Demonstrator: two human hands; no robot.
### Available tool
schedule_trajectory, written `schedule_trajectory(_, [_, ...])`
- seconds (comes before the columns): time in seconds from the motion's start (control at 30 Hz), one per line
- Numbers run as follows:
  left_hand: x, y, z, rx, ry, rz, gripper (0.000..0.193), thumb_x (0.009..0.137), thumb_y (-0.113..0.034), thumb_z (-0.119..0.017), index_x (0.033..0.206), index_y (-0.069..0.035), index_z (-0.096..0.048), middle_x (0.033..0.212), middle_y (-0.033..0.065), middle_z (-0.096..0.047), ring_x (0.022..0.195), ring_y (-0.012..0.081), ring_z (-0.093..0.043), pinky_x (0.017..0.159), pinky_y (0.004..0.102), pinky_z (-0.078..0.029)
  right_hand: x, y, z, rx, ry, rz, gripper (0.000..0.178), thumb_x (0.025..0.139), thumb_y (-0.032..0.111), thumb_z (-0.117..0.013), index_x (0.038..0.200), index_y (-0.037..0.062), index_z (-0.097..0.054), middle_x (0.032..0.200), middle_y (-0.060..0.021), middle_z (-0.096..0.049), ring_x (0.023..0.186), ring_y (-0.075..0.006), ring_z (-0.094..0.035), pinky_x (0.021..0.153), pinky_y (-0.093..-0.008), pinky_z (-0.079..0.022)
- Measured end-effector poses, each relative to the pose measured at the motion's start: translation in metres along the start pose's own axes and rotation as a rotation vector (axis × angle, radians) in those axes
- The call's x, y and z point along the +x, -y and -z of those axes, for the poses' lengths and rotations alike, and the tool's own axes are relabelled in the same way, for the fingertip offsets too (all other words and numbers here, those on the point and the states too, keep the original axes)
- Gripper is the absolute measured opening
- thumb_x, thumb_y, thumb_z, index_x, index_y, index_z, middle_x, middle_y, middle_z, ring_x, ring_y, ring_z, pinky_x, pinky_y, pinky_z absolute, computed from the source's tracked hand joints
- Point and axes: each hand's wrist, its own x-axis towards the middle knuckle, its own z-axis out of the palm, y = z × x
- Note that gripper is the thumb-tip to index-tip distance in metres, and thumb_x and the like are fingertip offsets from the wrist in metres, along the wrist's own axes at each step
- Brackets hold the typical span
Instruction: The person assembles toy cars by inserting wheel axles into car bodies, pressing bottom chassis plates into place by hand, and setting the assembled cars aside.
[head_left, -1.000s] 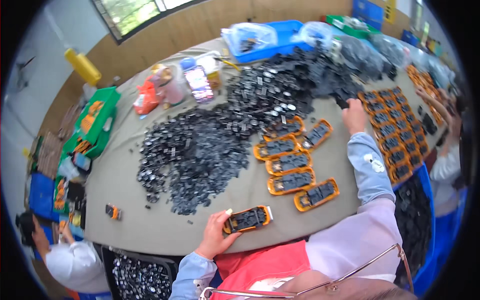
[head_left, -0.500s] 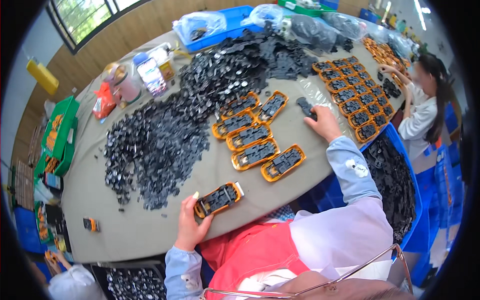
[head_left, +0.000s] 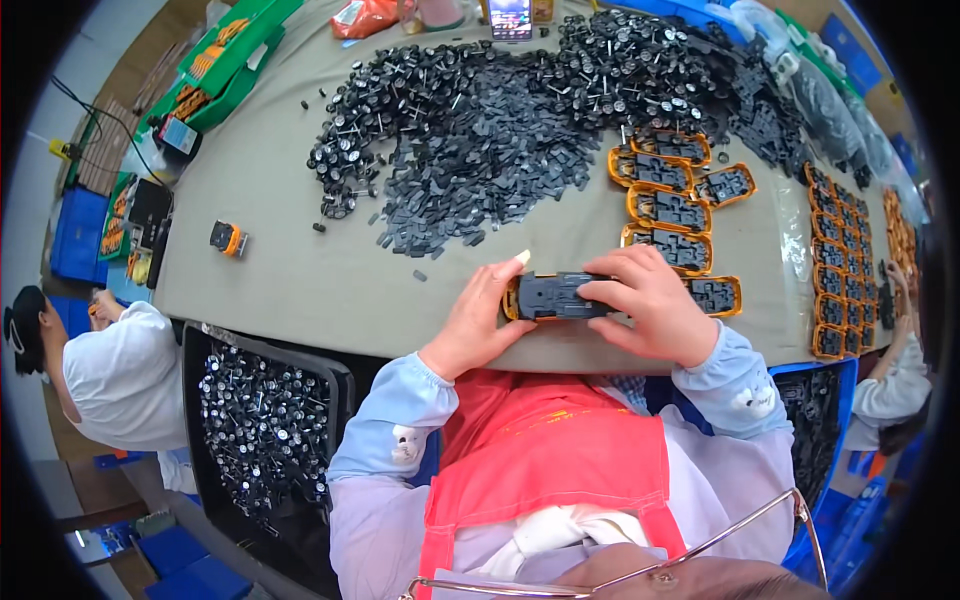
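Observation:
An upside-down orange toy car body with a black base plate (head_left: pixel 548 296) on it lies near the table's front edge. My left hand (head_left: pixel 484 315) grips the car's left end, thumb and fingers on either side. Across the right part of the plate rests my right hand (head_left: pixel 648 305), its fingers bent over the plate and hiding that end of the car. Just beyond my right hand sit several orange car bodies (head_left: pixel 668 210) with black inner parts; one (head_left: pixel 715 295) is partly covered by that hand.
Loose wheels on axles (head_left: pixel 350 150) and small black strips (head_left: pixel 470 165) are heaped across the table. One small orange car (head_left: pixel 229 238) stands at left. Rows of car bodies (head_left: pixel 840 260) line the right. A black bin of wheels (head_left: pixel 262 420) is at lower left. People work on both sides.
My right hand has brought a black base plate from the right onto the car body in my left hand. The view has swung left.

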Motion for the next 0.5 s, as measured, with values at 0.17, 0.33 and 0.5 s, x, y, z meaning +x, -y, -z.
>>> schedule_trajectory(0.17, [0.000,-0.004,0.002,-0.059,0.022,0.000,0.094,0.070,-0.007,-0.084,0.150,-0.006,-0.034,0.122,0.0158,-0.057,0.113,0.0354,-0.055,0.099,0.0429,-0.046,0.012,0.002,-0.018,-0.014,0.088,0.000,0.037,0.072,0.016,-0.078,0.107,0.0087,-0.067,0.114,-0.0102,-0.062,0.109,-0.0315,-0.059,0.094,-0.0449,-0.045])
schedule_trajectory(0.33, [-0.001,-0.001,0.001,-0.068,0.012,-0.013,0.096,0.069,-0.008,-0.085,0.150,-0.006,-0.034,0.122,0.0161,-0.056,0.112,0.0355,-0.055,0.099,0.0440,-0.045,0.019,0.005,-0.022,-0.028,0.175,-0.028,0.034,0.075,0.016,-0.076,0.107,0.0076,-0.067,0.113,-0.0113,-0.062,0.106,-0.0316,-0.059,0.092,-0.0434,-0.046])
schedule_trajectory(0.5, [0.002,-0.001,0.001,-0.065,0.018,-0.042,0.097,0.068,-0.012,-0.087,0.150,-0.007,-0.034,0.123,0.0160,-0.056,0.112,0.0382,-0.054,0.099,0.0458,-0.044,0.018,0.003,-0.025,-0.052,0.219,-0.058,0.041,0.074,0.017,-0.078,0.112,0.0065,-0.065,0.117,-0.0125,-0.061,0.108,-0.0337,-0.059,0.093,-0.0446,-0.047])
